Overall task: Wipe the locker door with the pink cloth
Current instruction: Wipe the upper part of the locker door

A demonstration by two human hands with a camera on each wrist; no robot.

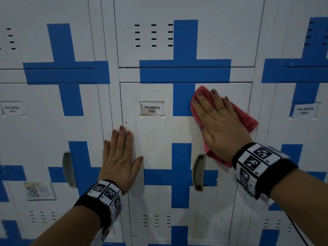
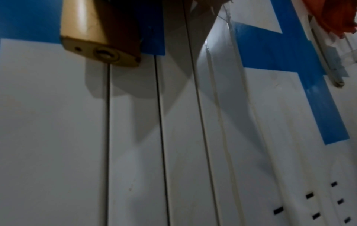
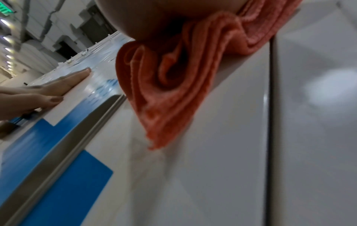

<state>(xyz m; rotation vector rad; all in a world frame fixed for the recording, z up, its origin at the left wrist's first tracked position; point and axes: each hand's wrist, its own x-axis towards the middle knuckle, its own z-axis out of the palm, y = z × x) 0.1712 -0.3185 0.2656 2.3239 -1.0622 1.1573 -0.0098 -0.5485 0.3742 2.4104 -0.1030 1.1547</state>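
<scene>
The white locker door [image 1: 159,137] with blue cross stripes and the label "PALMERA 0007" [image 1: 152,109] fills the middle of the head view. My right hand [image 1: 218,119] lies flat with straight fingers on the pink cloth [image 1: 246,119], pressing it against the door's upper right part beside the blue stripe. The cloth's folds hang below my palm in the right wrist view [image 3: 173,85]. My left hand [image 1: 120,155] rests flat with straight fingers on the door's left edge and the frame beside it. Brownish stains and spots [image 1: 148,155] mark the door near my left thumb.
A grey recessed handle [image 1: 198,172] sits low on the door, under my right wrist. A brass padlock [image 2: 100,38] hangs on the neighbouring locker to the left. More white lockers with blue crosses stand on both sides, above and below.
</scene>
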